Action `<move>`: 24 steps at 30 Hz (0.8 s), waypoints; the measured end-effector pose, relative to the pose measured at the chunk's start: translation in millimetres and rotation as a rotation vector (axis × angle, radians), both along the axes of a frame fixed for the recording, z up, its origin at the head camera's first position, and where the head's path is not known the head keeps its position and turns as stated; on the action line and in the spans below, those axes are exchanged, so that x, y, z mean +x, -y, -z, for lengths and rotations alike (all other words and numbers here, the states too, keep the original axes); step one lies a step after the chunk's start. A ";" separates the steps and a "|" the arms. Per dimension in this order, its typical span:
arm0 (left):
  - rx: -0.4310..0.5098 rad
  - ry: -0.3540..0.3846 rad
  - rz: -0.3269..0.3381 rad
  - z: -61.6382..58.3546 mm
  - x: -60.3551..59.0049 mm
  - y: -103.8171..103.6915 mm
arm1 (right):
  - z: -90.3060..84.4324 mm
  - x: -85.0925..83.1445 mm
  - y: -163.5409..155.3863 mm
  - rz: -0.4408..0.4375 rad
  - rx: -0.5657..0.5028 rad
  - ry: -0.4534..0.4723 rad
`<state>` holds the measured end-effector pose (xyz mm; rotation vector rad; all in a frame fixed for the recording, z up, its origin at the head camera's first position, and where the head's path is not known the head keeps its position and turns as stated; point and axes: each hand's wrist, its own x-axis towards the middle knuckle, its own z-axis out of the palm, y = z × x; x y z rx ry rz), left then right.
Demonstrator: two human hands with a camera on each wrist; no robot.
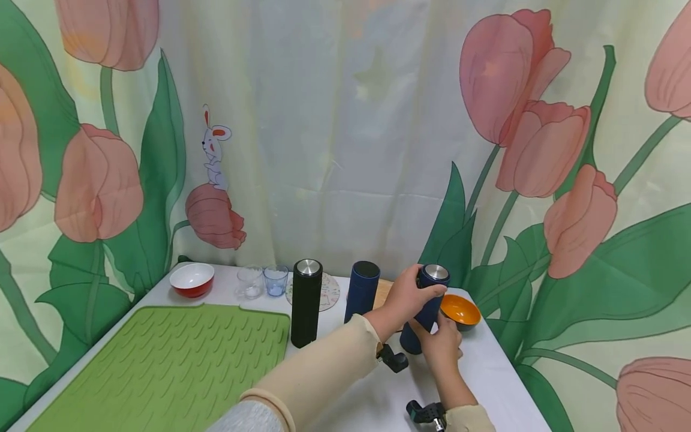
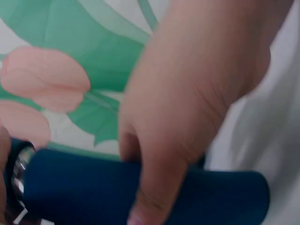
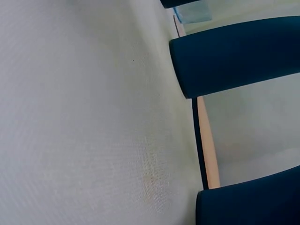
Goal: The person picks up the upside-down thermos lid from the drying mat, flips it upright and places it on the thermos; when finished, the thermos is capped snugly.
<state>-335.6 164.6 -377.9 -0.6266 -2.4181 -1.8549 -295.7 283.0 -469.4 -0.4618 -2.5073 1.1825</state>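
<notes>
A dark blue vacuum flask [image 1: 428, 315] with a silver-topped lid stands upright on the right of the table. At its top, my left hand [image 1: 402, 303] grips the lid. Lower down, my right hand [image 1: 444, 348] is wrapped around the body. A shiny metal band shows between lid and body in the left wrist view, where the right hand [image 2: 173, 117] crosses the blue flask [image 2: 84, 187]. Just left stands a second blue flask [image 1: 363, 291] with a dark top, partly behind my left forearm. A black flask [image 1: 306, 306] with a silver top is further left.
A green ridged mat [image 1: 178, 366] covers the table's left side. Along the back are a red-and-white bowl [image 1: 192, 280], two small glasses [image 1: 276, 281], a round patterned mat [image 1: 330, 293] and a wooden board [image 1: 384, 292]. An orange bowl [image 1: 460, 311] sits right beside the held flask.
</notes>
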 end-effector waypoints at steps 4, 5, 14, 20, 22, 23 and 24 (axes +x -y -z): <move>-0.002 0.029 0.017 1.4 -5.1 1.4 | -2.0 -0.9 2.0 0.002 -0.012 0.003; -0.010 0.027 0.021 1.5 -6.2 1.9 | -2.4 -0.9 2.3 0.001 -0.012 0.003; -0.026 0.055 0.067 3.9 -9.2 5.9 | 0.2 -0.6 1.0 0.000 0.000 0.005; -0.028 0.057 0.078 4.8 -11.8 5.1 | 0.5 -1.2 0.3 0.002 -0.001 0.005; -0.025 0.066 0.069 5.3 -12.1 4.2 | -0.1 -1.0 0.2 -0.001 -0.003 0.008; -0.023 0.070 0.063 5.5 -11.9 3.9 | -0.2 -0.9 0.1 -0.002 -0.004 0.009; -0.020 0.073 0.057 5.7 -11.5 3.8 | -0.3 -0.7 0.2 -0.004 -0.004 0.010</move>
